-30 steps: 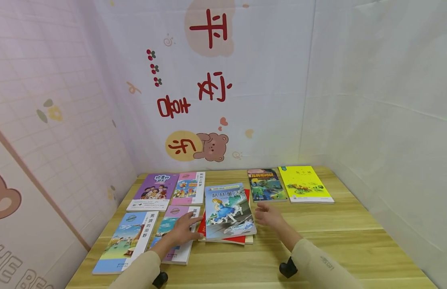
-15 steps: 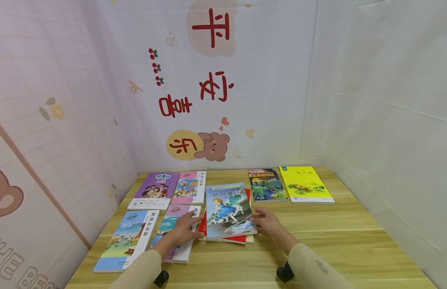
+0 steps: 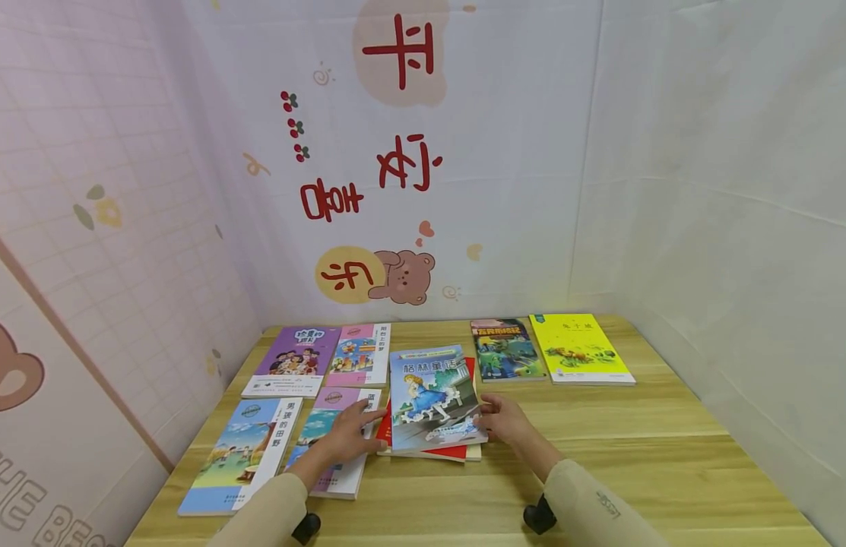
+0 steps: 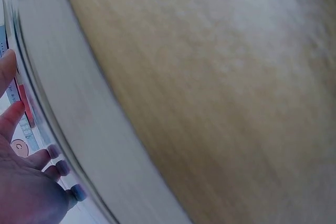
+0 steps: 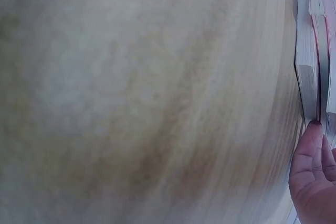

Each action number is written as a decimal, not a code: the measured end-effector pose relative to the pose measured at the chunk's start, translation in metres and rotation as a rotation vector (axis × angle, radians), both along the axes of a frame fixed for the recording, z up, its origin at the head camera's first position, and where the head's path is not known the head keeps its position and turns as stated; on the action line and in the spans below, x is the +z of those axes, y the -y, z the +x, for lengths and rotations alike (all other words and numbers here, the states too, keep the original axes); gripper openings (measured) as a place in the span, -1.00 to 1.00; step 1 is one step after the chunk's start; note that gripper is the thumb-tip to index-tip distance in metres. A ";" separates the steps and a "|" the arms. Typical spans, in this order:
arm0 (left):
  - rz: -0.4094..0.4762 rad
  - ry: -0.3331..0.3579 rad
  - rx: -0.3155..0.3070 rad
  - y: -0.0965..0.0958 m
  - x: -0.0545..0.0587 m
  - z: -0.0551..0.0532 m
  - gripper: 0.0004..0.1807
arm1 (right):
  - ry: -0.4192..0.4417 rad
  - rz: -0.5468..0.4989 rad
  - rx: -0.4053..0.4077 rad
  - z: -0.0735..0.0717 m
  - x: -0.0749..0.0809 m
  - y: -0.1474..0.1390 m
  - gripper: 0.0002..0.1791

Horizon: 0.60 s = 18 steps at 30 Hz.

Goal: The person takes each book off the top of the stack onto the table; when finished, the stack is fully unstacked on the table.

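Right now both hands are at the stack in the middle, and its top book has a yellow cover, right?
Not quite: the top book of the stack has a blue cover, as the head view shows. The yellow book lies apart at the table's far right. Left hand and right hand are indeed at the stack.

Both arms are covered by long beige sleeves (image 3: 587, 501), the right one marked with a small dark print that cannot be read. A black device (image 3: 539, 516), probably a camera mount, is strapped under each wrist.

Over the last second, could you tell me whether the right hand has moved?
Yes. The right hand moved left to the blue fairy-tale book's right edge; the green book stayed put.
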<state>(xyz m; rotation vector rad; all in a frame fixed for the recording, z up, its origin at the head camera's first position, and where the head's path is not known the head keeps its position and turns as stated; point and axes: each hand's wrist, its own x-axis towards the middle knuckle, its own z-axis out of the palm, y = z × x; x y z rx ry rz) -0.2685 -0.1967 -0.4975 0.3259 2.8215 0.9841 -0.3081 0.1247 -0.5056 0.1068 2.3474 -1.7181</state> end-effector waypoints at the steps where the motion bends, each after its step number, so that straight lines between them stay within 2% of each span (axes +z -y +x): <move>1: 0.002 0.000 0.001 0.000 0.000 0.000 -0.33 | 0.000 0.009 -0.001 0.000 0.000 0.001 -0.31; 8: -0.021 0.002 -0.016 0.001 0.001 0.001 -0.31 | -0.005 0.028 -0.005 0.000 0.002 0.002 -0.28; 18: -0.015 0.018 0.013 0.000 0.000 -0.002 -0.32 | 0.013 0.055 -0.014 -0.007 0.001 0.002 -0.30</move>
